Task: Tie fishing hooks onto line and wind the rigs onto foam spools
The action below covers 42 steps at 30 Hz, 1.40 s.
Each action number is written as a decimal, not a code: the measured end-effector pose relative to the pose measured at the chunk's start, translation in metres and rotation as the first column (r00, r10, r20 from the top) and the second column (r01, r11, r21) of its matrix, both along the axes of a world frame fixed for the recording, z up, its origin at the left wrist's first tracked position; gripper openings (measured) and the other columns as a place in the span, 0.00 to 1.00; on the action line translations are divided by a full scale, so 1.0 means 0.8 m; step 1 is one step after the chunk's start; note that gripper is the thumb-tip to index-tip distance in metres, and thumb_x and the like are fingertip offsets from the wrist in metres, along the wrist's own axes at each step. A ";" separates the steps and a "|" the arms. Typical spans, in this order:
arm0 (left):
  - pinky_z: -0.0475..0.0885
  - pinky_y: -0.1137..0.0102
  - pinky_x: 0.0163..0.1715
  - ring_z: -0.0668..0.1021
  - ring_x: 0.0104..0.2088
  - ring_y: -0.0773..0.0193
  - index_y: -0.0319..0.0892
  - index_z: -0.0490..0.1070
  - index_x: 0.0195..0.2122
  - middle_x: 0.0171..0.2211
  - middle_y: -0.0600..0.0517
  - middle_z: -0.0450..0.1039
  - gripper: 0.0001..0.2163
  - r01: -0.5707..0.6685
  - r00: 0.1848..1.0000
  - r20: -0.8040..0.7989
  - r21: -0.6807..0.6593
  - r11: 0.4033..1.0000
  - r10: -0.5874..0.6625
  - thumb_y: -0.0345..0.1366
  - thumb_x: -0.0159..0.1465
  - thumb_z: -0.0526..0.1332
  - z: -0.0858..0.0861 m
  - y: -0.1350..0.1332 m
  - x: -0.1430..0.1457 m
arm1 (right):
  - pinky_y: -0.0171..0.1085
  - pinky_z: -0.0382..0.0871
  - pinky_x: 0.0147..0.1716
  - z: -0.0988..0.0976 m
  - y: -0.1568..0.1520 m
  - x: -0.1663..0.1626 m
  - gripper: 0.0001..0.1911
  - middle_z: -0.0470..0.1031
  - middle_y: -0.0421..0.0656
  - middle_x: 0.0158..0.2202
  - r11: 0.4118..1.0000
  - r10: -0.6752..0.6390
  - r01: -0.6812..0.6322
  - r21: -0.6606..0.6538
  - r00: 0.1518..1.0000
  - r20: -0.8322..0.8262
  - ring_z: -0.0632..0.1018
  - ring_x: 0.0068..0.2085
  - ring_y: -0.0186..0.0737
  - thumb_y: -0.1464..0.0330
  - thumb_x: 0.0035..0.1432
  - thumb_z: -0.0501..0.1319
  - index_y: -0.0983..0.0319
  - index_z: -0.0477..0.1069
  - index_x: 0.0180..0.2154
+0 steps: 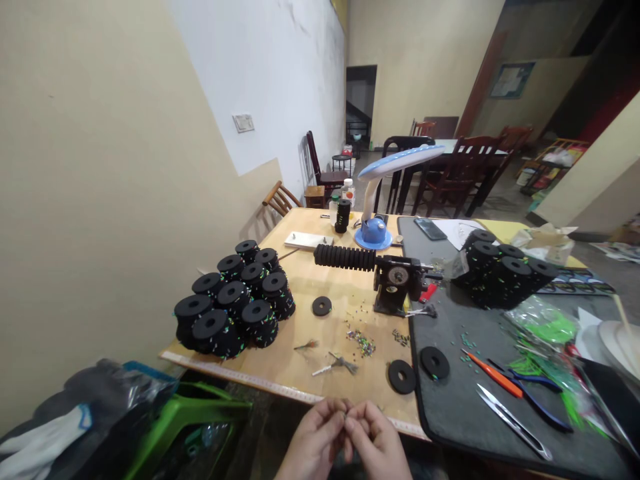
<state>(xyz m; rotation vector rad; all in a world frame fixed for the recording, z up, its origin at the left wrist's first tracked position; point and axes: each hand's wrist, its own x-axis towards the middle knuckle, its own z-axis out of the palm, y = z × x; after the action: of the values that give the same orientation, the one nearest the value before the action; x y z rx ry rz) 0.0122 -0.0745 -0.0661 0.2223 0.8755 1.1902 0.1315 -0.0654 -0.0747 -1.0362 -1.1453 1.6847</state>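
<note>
My left hand (320, 432) and my right hand (371, 437) meet at the table's front edge, thumbs and fingertips pinched together. Whatever they hold between the tips is too small and hidden to name. Just beyond them lie a feathered piece with a white stem (327, 367) and a smaller feathered piece with an orange tip (306, 345). A scatter of tiny coloured beads (364, 343) spreads farther back. To the right of the beads are small dark metal bits (401, 338). Black foam rings (401, 377) rest nearby, one on the wood and another (435, 373) on the grey mat.
Stacks of black foam spools (233, 293) crowd the left. A black clamp device (397, 283) carries a ribbed roller, with a blue lamp (373, 233) behind. On the mat lie tweezers (515, 421), an orange-handled tool (495, 375), pliers (543, 403) and more spools (500, 270).
</note>
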 end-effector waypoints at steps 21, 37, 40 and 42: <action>0.65 0.75 0.25 0.71 0.25 0.67 0.40 0.71 0.28 0.28 0.52 0.75 0.10 0.134 0.925 -0.378 0.240 0.961 -0.034 0.40 0.58 0.68 0.051 0.012 -0.026 | 0.31 0.58 0.24 0.029 0.011 0.016 0.17 0.64 0.33 0.18 0.984 0.072 -0.112 0.140 0.962 0.262 0.66 0.21 0.32 0.54 0.59 0.59 0.60 0.64 0.27; 0.63 0.73 0.28 0.68 0.24 0.65 0.42 0.68 0.25 0.20 0.56 0.64 0.16 0.281 0.705 -0.709 0.307 0.909 0.021 0.49 0.59 0.64 0.080 0.018 -0.073 | 0.34 0.61 0.28 0.039 0.036 0.059 0.08 0.73 0.41 0.28 0.706 -0.232 -0.434 0.560 0.606 0.761 0.74 0.30 0.40 0.72 0.61 0.55 0.58 0.68 0.30; 0.63 0.73 0.28 0.68 0.25 0.64 0.42 0.68 0.24 0.20 0.56 0.64 0.16 0.306 0.585 -0.806 0.321 0.896 0.089 0.49 0.61 0.62 0.078 0.016 -0.088 | 0.34 0.62 0.29 0.033 0.045 0.074 0.08 0.73 0.40 0.28 0.696 -0.264 -0.435 0.571 0.584 0.767 0.73 0.31 0.40 0.72 0.62 0.54 0.58 0.68 0.30; 0.62 0.73 0.28 0.68 0.24 0.64 0.42 0.67 0.23 0.20 0.56 0.63 0.16 0.323 0.509 -0.852 0.318 0.891 0.120 0.48 0.62 0.61 0.077 0.015 -0.096 | 0.34 0.62 0.29 0.030 0.050 0.083 0.09 0.72 0.41 0.27 0.688 -0.289 -0.438 0.579 0.566 0.772 0.73 0.31 0.40 0.72 0.62 0.53 0.58 0.68 0.30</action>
<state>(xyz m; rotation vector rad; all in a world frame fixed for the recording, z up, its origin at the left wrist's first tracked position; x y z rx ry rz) -0.0649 -0.0621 -0.0049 1.3479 1.4144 1.1219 0.1979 -0.0258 -0.0509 -1.2359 -2.2790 0.4943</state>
